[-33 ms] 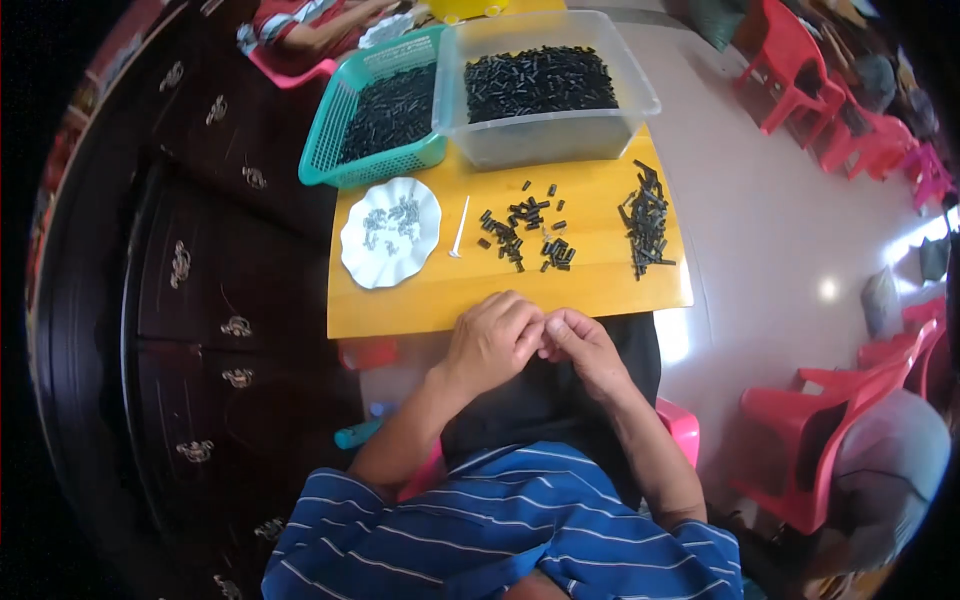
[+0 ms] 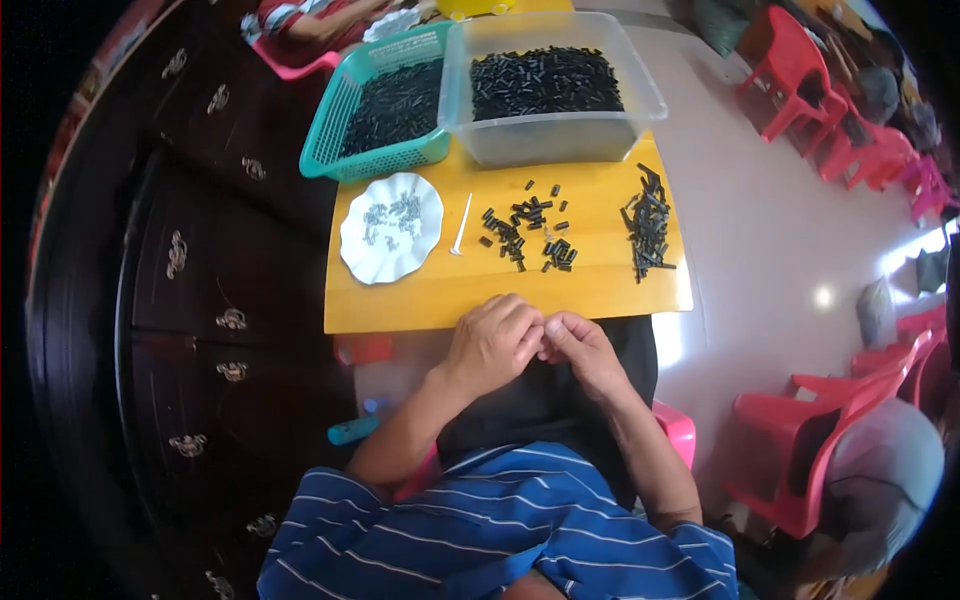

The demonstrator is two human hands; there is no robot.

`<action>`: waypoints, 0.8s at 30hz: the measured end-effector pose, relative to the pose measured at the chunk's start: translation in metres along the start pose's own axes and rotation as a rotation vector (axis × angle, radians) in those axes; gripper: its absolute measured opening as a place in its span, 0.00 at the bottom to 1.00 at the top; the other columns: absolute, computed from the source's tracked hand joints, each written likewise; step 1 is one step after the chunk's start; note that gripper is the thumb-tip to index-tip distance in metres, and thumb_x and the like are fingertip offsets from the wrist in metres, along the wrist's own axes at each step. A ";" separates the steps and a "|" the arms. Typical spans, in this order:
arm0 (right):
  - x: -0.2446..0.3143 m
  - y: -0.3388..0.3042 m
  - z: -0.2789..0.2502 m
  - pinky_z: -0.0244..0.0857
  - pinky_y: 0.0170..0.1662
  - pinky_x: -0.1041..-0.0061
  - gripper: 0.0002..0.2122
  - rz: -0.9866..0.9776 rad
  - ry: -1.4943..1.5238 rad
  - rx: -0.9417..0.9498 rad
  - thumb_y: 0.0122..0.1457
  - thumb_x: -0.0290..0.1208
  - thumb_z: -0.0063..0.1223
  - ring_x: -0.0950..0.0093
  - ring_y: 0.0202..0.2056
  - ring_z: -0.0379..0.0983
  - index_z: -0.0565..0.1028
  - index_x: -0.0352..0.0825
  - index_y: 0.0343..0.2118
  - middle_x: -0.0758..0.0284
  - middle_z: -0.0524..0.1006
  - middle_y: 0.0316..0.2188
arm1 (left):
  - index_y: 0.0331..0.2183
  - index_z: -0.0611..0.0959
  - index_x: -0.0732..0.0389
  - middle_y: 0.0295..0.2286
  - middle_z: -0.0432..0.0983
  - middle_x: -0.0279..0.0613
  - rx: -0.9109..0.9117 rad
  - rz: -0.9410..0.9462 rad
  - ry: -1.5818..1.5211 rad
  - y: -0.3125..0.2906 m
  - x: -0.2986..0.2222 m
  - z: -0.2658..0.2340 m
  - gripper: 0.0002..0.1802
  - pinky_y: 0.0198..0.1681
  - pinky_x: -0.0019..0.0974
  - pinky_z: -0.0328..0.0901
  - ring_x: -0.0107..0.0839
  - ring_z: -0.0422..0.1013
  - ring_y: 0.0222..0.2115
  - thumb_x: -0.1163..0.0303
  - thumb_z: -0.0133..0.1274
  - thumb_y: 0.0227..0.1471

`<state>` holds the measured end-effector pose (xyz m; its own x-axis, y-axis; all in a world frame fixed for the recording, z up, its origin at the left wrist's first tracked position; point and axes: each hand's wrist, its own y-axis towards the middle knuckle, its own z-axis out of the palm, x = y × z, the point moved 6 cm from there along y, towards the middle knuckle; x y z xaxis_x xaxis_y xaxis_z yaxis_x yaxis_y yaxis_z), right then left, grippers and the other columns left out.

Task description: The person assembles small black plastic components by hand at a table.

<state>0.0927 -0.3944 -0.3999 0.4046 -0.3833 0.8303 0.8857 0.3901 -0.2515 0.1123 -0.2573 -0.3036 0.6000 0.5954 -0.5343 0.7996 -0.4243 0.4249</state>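
Both hands meet at the table's near edge, over the lap. Left hand [image 2: 492, 343] is curled over, R side likewise: right hand [image 2: 587, 352] bent in, thumb on top, tips bunched vs. the other's. Can't tell how tightly they close, or if there's a small pc. btwn them — fingers hide it.

Main risk, I'd say: a pc. slips b/c the grip is all fingertips, and w/ no tabletop under them it'd prob. drop to the lap or floor.

Short black tubes [image 2: 530, 212] lie loose mid-table, far side of the hands; a sleeve or wrist reaching across could scatter them, or mix them w/ the longer black pcs. [image 2: 650, 222] at right. Left, the white plate [image 2: 397, 264] w/ tiny clear bits [image 2: 406, 211] has a low rim — a knock might spill them. White stick [image 2: 463, 225] beside it could roll if bumped.
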 end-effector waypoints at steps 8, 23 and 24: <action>0.013 -0.004 0.008 0.66 0.41 0.81 0.12 0.082 -0.272 -0.022 0.71 0.37 0.49 0.83 0.33 0.71 0.78 0.34 0.37 0.73 0.77 0.30 | 0.31 0.79 0.60 0.28 0.76 0.43 -0.014 0.037 -0.070 -0.023 0.010 0.001 0.08 0.33 0.43 0.69 0.44 0.75 0.30 0.76 0.62 0.47; 0.011 -0.009 0.014 0.65 0.36 0.85 0.04 -0.089 -0.431 -0.184 0.64 0.25 0.58 0.86 0.29 0.71 0.80 0.31 0.38 0.75 0.78 0.29 | 0.29 0.78 0.60 0.26 0.78 0.45 -0.088 -0.080 -0.137 -0.034 0.019 -0.004 0.06 0.32 0.45 0.71 0.44 0.77 0.30 0.70 0.57 0.54; 0.012 -0.009 0.014 0.65 0.33 0.85 0.04 -0.117 -0.515 -0.201 0.63 0.24 0.59 0.87 0.27 0.70 0.80 0.30 0.38 0.75 0.78 0.28 | 0.29 0.78 0.60 0.26 0.78 0.45 -0.089 -0.081 -0.144 -0.034 0.019 -0.005 0.06 0.32 0.45 0.71 0.44 0.77 0.30 0.70 0.57 0.54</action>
<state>0.0862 -0.3909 -0.3806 0.1826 0.0634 0.9812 0.9644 0.1827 -0.1912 0.0959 -0.2284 -0.3247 0.5364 0.5190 -0.6655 0.8438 -0.3129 0.4361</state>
